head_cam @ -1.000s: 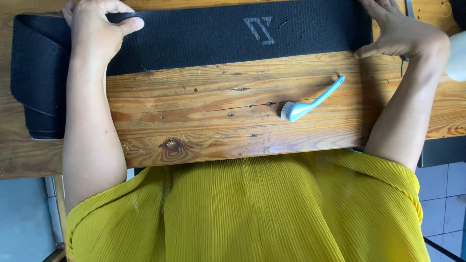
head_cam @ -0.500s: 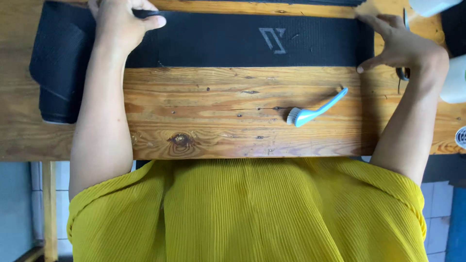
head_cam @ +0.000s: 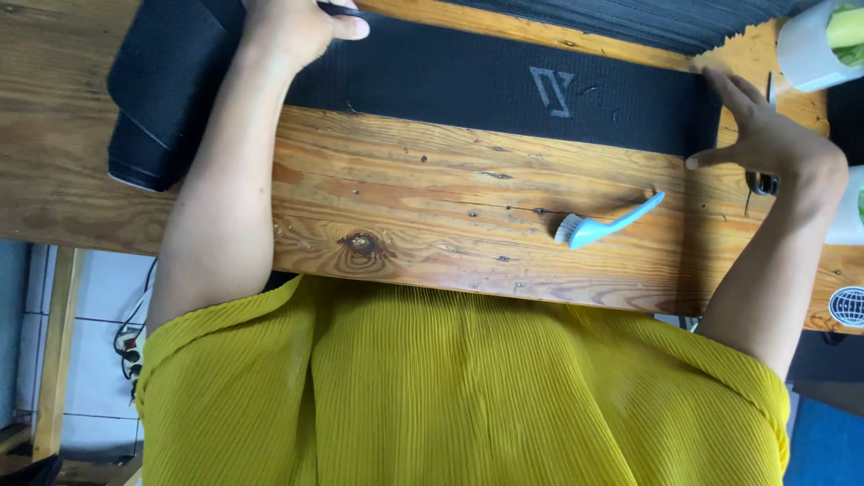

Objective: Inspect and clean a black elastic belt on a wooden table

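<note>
A black mat (head_cam: 468, 85) lies stretched across the wooden surface (head_cam: 405, 216), its left end folded over the edge at nine o'clock. The left hand (head_cam: 292, 27), at eleven o'clock, rests on the mat with its fingers curled; what it grips I cannot tell. The right hand (head_cam: 765, 135), at two o'clock, lies open and flat, fingertips touching the mat's right end. A blue brush (head_cam: 607, 222) lies just below the mat.

The person wore a mustard-yellow, finely ribbed top (head_cam: 450, 396) with short sleeves, both forearms bare.
</note>
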